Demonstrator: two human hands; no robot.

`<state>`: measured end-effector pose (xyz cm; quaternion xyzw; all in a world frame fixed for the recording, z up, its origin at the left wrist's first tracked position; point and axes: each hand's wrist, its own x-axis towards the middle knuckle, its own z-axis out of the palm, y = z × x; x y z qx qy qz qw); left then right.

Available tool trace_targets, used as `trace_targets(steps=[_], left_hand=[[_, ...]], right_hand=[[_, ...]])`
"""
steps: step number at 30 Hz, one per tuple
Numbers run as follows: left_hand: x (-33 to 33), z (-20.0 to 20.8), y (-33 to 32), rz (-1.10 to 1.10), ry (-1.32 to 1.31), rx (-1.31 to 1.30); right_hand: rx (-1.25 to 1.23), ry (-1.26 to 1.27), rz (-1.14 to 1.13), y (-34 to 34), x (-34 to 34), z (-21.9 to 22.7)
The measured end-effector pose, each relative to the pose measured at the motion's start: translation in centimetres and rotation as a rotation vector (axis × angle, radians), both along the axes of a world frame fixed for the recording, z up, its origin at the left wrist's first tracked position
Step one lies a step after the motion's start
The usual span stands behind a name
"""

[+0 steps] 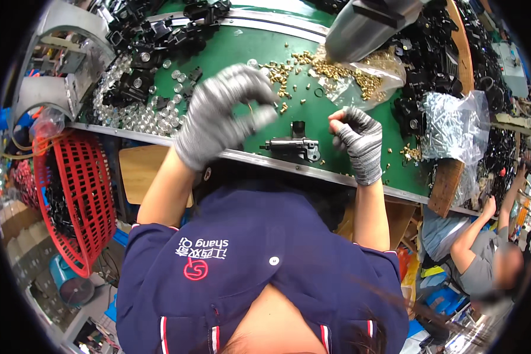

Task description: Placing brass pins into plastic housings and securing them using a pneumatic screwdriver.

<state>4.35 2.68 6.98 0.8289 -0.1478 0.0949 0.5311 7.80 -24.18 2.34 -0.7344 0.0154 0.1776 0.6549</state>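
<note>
Both my hands wear grey striped knit gloves. Above the near left of the green workbench is my left hand [227, 112], its thumb and fingers parted around a gap, with nothing clearly held. My right hand [359, 141] is closed, thumb and bare index fingertip drawn together; whatever they pinch is too small to make out. Between the hands, close to the bench's metal edge, lies a black mechanical part [292, 147] with a short upright piece at its back. Small brass fittings [280, 76] are scattered beyond my left hand, touching neither glove.
Clear round caps [153, 118] pile up at left. A plastic bag [366, 79] of brass fittings lies under a grey machine head [366, 29]. At right sits a bag of screws [454, 127] beside black parts. A red basket [79, 200] stands left; another person [484, 259] works at right.
</note>
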Motion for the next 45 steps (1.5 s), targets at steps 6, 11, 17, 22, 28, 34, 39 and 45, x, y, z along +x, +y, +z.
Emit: trace_targets(steps=[6, 11, 17, 22, 28, 34, 39, 45], left_hand=[[-2.1, -3.3, -5.5, -0.137, -0.056, 0.05], [-2.8, -4.1, -5.9, -0.115, -0.128, 0.197], [-3.1, -4.2, -5.9, -0.11, -0.249, 0.237], [-3.6, -4.9, -6.6, -0.022, -0.285, 0.256], [-4.0, -5.3, -7.1, 0.054, -0.334, 0.262], [-4.2, -5.5, -7.2, 0.083, -0.359, 0.241], [-4.2, -5.8, -7.1, 0.063, -0.384, 0.196], [-4.0, -6.1, -6.9, 0.063, -0.397, 0.198]], right_hand=[[0.099, 0.009, 0.082, -0.4, -2.9, 0.2], [-0.004, -0.275, 0.117, -0.2, -5.6, 0.7], [-0.083, -0.5, 0.124, 0.1, -6.1, -0.3], [0.128, -0.081, 0.14, 0.2, -3.9, 2.7], [0.163, 0.294, 0.247, 0.9, -1.9, 3.4], [0.152, 0.335, 0.233, 1.1, -2.5, 3.3], [0.315, 0.448, 0.182, 0.7, -2.7, 2.7], [0.115, 0.282, 0.164, 1.6, -3.2, 3.3]])
